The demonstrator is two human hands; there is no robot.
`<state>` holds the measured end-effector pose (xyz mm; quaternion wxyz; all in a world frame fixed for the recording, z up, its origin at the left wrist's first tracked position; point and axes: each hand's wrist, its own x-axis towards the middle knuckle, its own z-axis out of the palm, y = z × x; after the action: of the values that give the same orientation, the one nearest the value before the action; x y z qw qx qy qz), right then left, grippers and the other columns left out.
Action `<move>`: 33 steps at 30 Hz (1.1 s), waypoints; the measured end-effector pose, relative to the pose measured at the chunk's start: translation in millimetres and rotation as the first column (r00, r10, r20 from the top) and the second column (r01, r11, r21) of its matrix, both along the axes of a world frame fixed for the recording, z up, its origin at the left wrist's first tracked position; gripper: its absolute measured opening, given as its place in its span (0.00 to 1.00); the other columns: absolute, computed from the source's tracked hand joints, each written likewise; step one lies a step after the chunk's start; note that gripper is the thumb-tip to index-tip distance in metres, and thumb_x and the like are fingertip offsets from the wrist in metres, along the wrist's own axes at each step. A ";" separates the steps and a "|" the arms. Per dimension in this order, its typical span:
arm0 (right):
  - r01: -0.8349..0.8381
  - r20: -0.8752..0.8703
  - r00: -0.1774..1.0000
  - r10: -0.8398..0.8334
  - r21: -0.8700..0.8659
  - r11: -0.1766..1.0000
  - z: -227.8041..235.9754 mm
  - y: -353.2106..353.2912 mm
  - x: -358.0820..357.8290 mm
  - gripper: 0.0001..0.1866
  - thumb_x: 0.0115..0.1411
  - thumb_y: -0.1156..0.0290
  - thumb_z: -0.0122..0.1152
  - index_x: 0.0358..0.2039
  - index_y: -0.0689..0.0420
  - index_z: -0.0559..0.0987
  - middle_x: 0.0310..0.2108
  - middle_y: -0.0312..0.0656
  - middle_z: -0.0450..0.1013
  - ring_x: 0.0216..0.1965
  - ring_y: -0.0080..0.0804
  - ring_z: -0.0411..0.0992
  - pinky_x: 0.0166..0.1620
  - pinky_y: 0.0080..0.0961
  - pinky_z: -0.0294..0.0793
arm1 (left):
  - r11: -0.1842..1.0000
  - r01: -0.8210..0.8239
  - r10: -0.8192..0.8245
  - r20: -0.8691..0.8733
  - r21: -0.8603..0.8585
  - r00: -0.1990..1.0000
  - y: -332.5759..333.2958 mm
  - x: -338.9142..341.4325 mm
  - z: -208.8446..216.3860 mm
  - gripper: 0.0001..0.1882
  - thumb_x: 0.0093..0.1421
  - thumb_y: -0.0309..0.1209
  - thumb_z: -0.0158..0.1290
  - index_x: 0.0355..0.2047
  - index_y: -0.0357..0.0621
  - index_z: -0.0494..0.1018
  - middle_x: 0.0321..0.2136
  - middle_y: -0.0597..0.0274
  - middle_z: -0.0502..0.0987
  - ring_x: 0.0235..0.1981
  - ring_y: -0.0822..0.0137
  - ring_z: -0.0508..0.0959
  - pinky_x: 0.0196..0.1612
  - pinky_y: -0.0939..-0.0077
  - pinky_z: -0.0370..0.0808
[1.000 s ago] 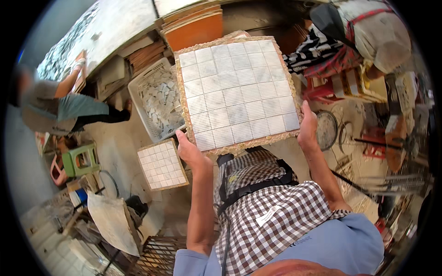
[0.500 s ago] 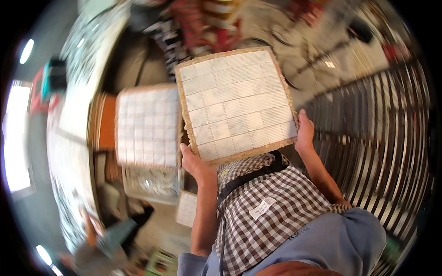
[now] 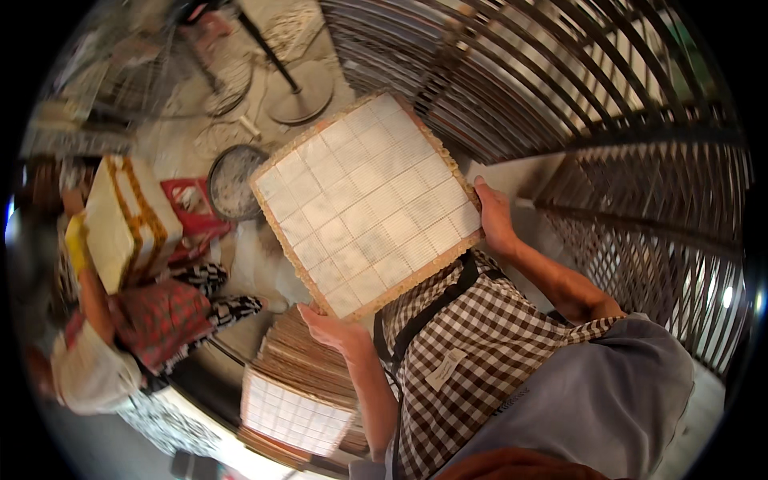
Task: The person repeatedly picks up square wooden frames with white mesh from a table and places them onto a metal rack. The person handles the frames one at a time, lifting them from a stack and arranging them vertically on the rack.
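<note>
Tiled board point(image 3: 368, 204), held in front of checked apron point(image 3: 448, 344): better to keep level and support evenly, with thumbs only at rim. Gripped at near corner by left hand point(image 3: 332, 330) and at right corner by right hand point(image 3: 495, 218), both half-closed, well apart; fingers underneath hidden. Surrounded by stacked boards point(image 3: 302, 352) near left forearm, slatted rack point(image 3: 480, 112) beyond, and, farther left, white box point(image 3: 116, 232) beside co-worker point(image 3: 92, 364).

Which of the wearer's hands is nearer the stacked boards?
Left. The left hand shows just above the stacked boards; the right hand is farther off, at the right corner of the held tiled board.
</note>
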<state>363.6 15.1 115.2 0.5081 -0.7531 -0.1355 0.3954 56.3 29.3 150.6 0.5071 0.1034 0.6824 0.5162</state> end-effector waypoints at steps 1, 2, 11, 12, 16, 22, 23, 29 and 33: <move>0.004 -0.016 1.000 -0.004 0.013 1.000 6.1 1.2 -5.7 0.24 0.64 0.54 0.49 0.19 0.60 0.72 0.19 0.30 0.64 0.23 0.20 0.58 0.28 0.24 0.59 | 1.000 -0.012 0.012 0.020 -0.005 1.000 0.0 0.5 -3.2 0.28 0.66 0.49 0.34 0.43 0.32 0.68 0.43 0.52 0.73 0.44 0.60 0.73 0.49 0.69 0.67; 0.008 -0.026 1.000 -0.007 0.023 1.000 23.1 4.3 -12.5 0.23 0.64 0.54 0.49 0.21 0.60 0.74 0.20 0.31 0.65 0.24 0.20 0.59 0.29 0.24 0.60 | 1.000 -0.025 0.025 0.047 -0.014 0.999 -1.1 -0.7 -7.2 0.28 0.66 0.49 0.34 0.44 0.32 0.68 0.43 0.52 0.73 0.43 0.60 0.73 0.49 0.69 0.67; 0.059 0.073 0.995 -0.065 0.088 0.994 15.1 2.9 -23.6 0.20 0.64 0.58 0.51 0.20 0.59 0.73 0.20 0.28 0.64 0.24 0.17 0.57 0.29 0.22 0.58 | 0.984 -0.177 0.167 0.194 0.035 0.967 23.1 -12.5 -13.9 0.27 0.65 0.44 0.43 0.48 0.27 0.65 0.48 0.50 0.68 0.45 0.59 0.72 0.50 0.66 0.69; 0.059 0.043 0.997 -0.063 0.098 0.993 15.5 3.4 -24.7 0.20 0.64 0.58 0.52 0.20 0.58 0.73 0.21 0.28 0.65 0.25 0.17 0.58 0.30 0.22 0.59 | 0.983 -0.185 0.177 0.195 0.020 0.965 25.7 -13.0 -8.5 0.27 0.65 0.44 0.42 0.48 0.27 0.65 0.48 0.50 0.68 0.45 0.59 0.72 0.50 0.66 0.70; 0.076 -0.006 0.997 -0.075 0.125 0.989 21.4 1.1 -31.0 0.19 0.63 0.57 0.52 0.21 0.57 0.73 0.24 0.30 0.67 0.26 0.18 0.61 0.32 0.21 0.61 | 0.981 -0.192 0.184 0.190 0.023 0.964 25.9 -15.1 0.8 0.27 0.66 0.45 0.39 0.42 0.26 0.68 0.41 0.51 0.74 0.41 0.61 0.75 0.47 0.69 0.70; 0.081 0.017 0.996 -0.084 0.116 0.990 11.9 -1.4 -30.4 0.20 0.64 0.58 0.52 0.19 0.57 0.71 0.21 0.28 0.64 0.24 0.17 0.58 0.29 0.22 0.58 | 0.987 -0.153 0.143 0.190 0.039 0.971 26.0 -21.0 -11.1 0.25 0.65 0.43 0.38 0.41 0.27 0.69 0.41 0.51 0.74 0.41 0.61 0.76 0.47 0.69 0.70; 0.090 0.008 0.996 -0.091 0.124 0.988 11.5 -1.7 -31.8 0.20 0.64 0.58 0.51 0.18 0.56 0.70 0.20 0.27 0.62 0.23 0.17 0.56 0.27 0.22 0.56 | 0.986 -0.162 0.150 0.207 0.042 0.967 26.4 -23.0 -11.8 0.25 0.65 0.43 0.38 0.41 0.27 0.69 0.41 0.52 0.75 0.41 0.61 0.76 0.47 0.69 0.71; 0.089 0.021 0.996 -0.091 0.111 0.990 18.4 4.5 -47.0 0.20 0.64 0.58 0.51 0.19 0.58 0.70 0.20 0.29 0.63 0.23 0.18 0.57 0.28 0.22 0.58 | 0.976 -0.211 0.198 0.196 0.048 0.960 35.2 -33.2 -18.1 0.23 0.66 0.41 0.40 0.38 0.27 0.70 0.36 0.53 0.76 0.36 0.63 0.76 0.42 0.70 0.72; 0.185 -0.048 0.982 -0.180 0.113 0.976 39.2 0.1 -53.8 0.19 0.64 0.59 0.50 0.23 0.61 0.74 0.24 0.32 0.67 0.26 0.20 0.62 0.31 0.23 0.62 | 0.994 -0.074 0.057 0.203 0.076 0.978 54.7 -24.3 -13.3 0.24 0.66 0.41 0.40 0.39 0.26 0.71 0.35 0.53 0.76 0.36 0.64 0.76 0.42 0.71 0.71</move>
<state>309.7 15.3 154.4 0.5881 -0.7236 -0.0793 0.3525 32.0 83.9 137.3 0.5510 0.0494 0.6089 0.5685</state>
